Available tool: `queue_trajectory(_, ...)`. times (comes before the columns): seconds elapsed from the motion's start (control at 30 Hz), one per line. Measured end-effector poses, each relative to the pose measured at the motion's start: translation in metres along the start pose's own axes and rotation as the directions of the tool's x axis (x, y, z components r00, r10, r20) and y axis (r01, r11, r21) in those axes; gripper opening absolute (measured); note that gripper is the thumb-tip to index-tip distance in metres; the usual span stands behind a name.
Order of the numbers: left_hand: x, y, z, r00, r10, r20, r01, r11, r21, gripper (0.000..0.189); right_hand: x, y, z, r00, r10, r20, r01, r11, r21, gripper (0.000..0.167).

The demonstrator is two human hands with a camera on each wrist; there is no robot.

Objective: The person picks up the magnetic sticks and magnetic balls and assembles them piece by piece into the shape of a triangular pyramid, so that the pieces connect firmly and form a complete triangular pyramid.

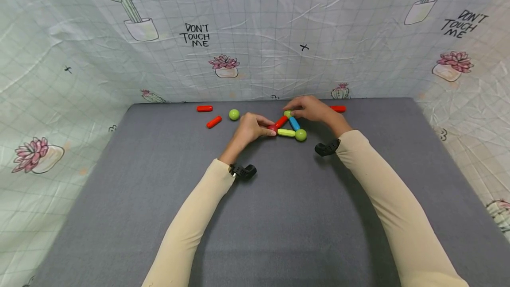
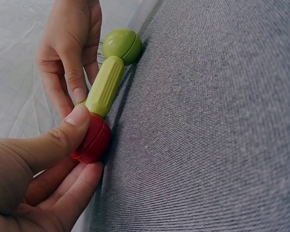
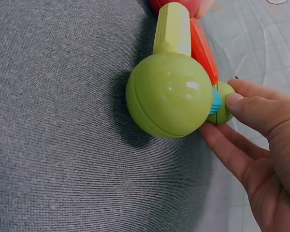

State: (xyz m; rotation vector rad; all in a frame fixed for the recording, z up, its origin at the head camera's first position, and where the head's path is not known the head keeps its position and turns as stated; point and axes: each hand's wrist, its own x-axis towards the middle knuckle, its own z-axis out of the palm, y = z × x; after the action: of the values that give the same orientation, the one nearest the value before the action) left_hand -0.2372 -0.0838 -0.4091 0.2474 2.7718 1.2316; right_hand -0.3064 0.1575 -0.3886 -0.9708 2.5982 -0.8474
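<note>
A triangle of toy rods and balls lies near the table's far edge. Its sides are a red rod [image 1: 281, 122], a blue rod [image 1: 294, 123] and a yellow-green rod [image 1: 286, 132]. My left hand [image 1: 252, 128] pinches the red ball [image 2: 94, 140] at the left corner between thumb and fingers. At the far corner, my right hand [image 1: 308, 109] grips a green ball [image 3: 223, 102] with thumb and fingertips. The near corner is another green ball [image 1: 300, 135], touched by neither hand; in the right wrist view it hides most of the blue rod.
Left of the hands lie two loose red rods, one farther back [image 1: 205, 108] and one slanted [image 1: 214, 122], and a loose green ball [image 1: 234, 114]. Another red rod [image 1: 338, 109] lies behind the right forearm. A patterned cloth [image 1: 255, 34] hangs behind the grey table [image 1: 271, 216].
</note>
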Motion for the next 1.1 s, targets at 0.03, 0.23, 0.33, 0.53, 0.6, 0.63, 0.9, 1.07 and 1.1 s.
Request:
queue_trajectory(0.03,0.000,0.000,0.000,1.000,-0.001,-0.001,0.001,1.000,0.003,0.031,0.000,0.000,0.000,1.000,-0.014,-0.005,0.014,1.000,-0.009,0.029)
queue_trajectory(0.23,0.000,0.001,0.000,1.000,0.004,-0.003,-0.004,1.000,0.007,0.032,0.001,0.001,0.000,0.998,-0.061,-0.029,0.060,0.997,-0.039,0.028)
queue_trajectory(0.33,0.000,0.001,0.001,1.000,0.008,-0.008,-0.007,1.000,0.004,0.031,0.000,0.001,0.001,0.998,-0.056,-0.034,0.055,0.998,-0.045,0.028)
queue_trajectory(0.53,-0.001,0.000,0.002,0.999,0.032,-0.022,-0.032,0.999,0.016,0.032,-0.008,-0.001,0.002,0.997,-0.047,-0.057,0.045,0.998,-0.040,0.030)
queue_trajectory(0.6,-0.002,0.000,0.003,0.999,0.040,-0.028,-0.040,0.999,0.021,0.032,-0.014,-0.001,0.002,0.996,-0.024,-0.081,0.022,0.999,-0.025,0.032)
queue_trajectory(0.63,-0.002,0.000,0.003,0.999,0.041,-0.030,-0.041,0.999,0.020,0.032,-0.018,-0.001,0.002,0.996,-0.005,-0.094,0.004,1.000,-0.013,0.032)
queue_trajectory(0.9,-0.004,0.003,0.002,0.998,0.052,-0.039,-0.052,0.999,0.010,0.032,-0.051,-0.001,0.003,0.981,0.075,-0.181,-0.073,0.997,0.015,0.032)
queue_trajectory(1.07,-0.005,0.004,0.004,0.997,0.062,-0.046,-0.061,0.998,0.019,0.031,-0.072,-0.003,0.012,0.977,0.107,-0.183,-0.102,0.994,0.038,0.035)
queue_trajectory(1.1,-0.005,0.004,0.004,0.997,0.066,-0.048,-0.065,0.998,0.020,0.030,-0.075,-0.002,0.015,0.976,0.109,-0.187,-0.102,0.994,0.044,0.036)
